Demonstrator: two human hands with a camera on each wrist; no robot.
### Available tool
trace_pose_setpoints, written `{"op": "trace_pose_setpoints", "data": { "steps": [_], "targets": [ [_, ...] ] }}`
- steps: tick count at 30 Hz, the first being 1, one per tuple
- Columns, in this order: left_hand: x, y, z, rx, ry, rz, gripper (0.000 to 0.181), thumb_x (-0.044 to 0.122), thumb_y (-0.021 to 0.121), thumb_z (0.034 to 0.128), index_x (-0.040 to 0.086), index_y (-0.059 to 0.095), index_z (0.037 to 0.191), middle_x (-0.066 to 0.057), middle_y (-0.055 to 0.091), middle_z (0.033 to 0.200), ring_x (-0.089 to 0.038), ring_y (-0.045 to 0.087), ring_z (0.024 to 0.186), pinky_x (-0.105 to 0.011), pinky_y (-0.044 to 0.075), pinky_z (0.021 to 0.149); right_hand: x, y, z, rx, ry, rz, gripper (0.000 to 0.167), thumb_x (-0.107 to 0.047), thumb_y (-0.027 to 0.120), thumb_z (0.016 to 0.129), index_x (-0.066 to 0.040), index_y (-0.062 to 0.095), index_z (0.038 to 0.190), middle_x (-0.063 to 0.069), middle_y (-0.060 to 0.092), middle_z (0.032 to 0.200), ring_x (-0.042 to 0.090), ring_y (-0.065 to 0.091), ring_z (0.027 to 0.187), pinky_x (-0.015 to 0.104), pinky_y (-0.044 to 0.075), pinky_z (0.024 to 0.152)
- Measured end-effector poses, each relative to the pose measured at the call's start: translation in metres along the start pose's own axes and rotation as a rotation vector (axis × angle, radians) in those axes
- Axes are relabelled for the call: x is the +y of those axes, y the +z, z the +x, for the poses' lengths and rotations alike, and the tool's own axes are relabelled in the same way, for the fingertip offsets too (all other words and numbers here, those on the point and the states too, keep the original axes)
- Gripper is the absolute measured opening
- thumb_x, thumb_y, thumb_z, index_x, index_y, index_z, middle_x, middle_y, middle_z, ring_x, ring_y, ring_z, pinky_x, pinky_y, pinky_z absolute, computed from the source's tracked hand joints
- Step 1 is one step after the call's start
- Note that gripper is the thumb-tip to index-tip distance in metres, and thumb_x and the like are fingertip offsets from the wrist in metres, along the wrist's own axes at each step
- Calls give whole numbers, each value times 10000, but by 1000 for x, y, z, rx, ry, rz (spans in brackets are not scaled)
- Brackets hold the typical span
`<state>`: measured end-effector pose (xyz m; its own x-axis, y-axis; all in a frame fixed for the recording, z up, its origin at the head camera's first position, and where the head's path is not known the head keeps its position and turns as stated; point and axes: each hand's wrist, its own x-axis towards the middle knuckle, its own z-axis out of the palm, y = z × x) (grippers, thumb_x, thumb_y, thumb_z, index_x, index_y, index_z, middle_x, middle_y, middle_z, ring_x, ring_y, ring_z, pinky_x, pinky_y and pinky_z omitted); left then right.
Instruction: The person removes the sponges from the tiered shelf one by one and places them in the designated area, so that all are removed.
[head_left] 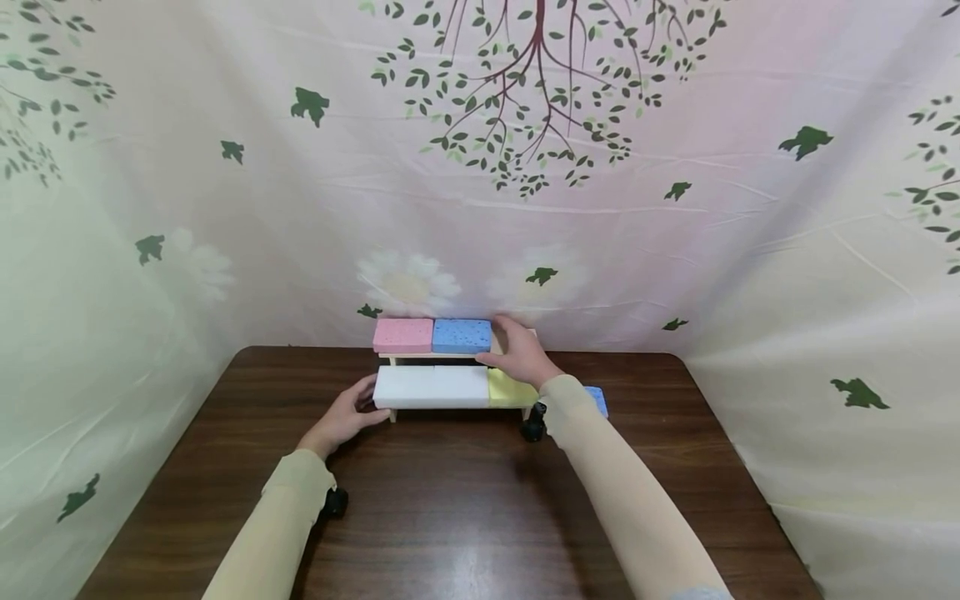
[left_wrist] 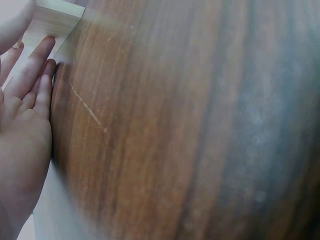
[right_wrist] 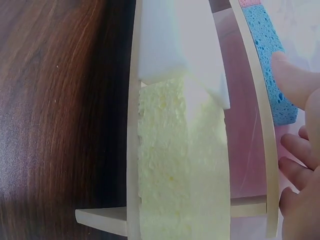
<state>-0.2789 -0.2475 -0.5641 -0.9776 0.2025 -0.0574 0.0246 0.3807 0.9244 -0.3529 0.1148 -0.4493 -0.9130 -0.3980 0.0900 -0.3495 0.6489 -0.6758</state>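
Note:
A small two-tier wooden stand (head_left: 461, 356) stands at the table's back. Pink sponge (head_left: 402, 335) and blue sponge (head_left: 461, 335) lie side by side on its upper tier. My right hand (head_left: 519, 354) pinches the blue sponge's right end, its thumb over the sponge in the right wrist view. White sponge-like blocks (head_left: 430, 387) and a yellow sponge (right_wrist: 165, 160) fill the lower tier. At that tier's left end, my left hand (head_left: 348, 417) has its thumb and fingers spread. Its fingers lie against the pale wood in the left wrist view; their exact contact is partly hidden.
Another blue sponge (head_left: 597, 402) lies on the table to the stand's right, partly behind the right sleeve. The dark wooden table (head_left: 450, 500) meets a printed cloth backdrop (head_left: 465, 225) behind the stand. Cloth also hangs along both sides.

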Motion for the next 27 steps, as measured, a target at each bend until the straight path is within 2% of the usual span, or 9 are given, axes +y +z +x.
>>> {"op": "trace_pose_setpoints", "data": {
  "steps": [9,13,16,21,27],
  "targets": [
    [3,0,0,3,12,-6,874,201,802,956,55,290,1649,-244,446,1606,-451,374,1505,-655,270,1222,-4,3,6,2,22,-29,896,-380,799,954,-55,319,1637,140,365,1678,333,350,1544,515,345,1231],
    [21,1,-9,-3,5,-28,849,126,777,966,9,277,1642,-282,428,1604,-483,353,1506,-670,248,1223,-4,6,10,3,28,-44,897,-366,813,943,-63,327,1633,135,387,1665,330,378,1528,502,363,1222],
    [26,1,-11,-7,6,-29,839,100,769,967,-3,277,1639,-291,420,1605,-492,343,1508,-676,236,1225,-4,8,12,6,23,-76,885,-359,808,949,-60,329,1631,134,398,1660,328,393,1520,489,368,1220],
    [6,1,-1,2,13,-2,851,125,765,976,17,257,1651,-280,412,1615,-483,343,1511,-675,238,1225,-3,8,14,14,15,-104,855,-350,788,968,-46,337,1627,143,396,1662,338,406,1511,490,372,1217],
    [2,3,0,10,15,-7,851,150,774,974,41,271,1653,-257,432,1611,-458,372,1504,-654,266,1224,-3,8,14,15,35,-107,843,-368,777,974,-62,344,1629,125,377,1677,334,401,1515,495,379,1211]
  ]
}}
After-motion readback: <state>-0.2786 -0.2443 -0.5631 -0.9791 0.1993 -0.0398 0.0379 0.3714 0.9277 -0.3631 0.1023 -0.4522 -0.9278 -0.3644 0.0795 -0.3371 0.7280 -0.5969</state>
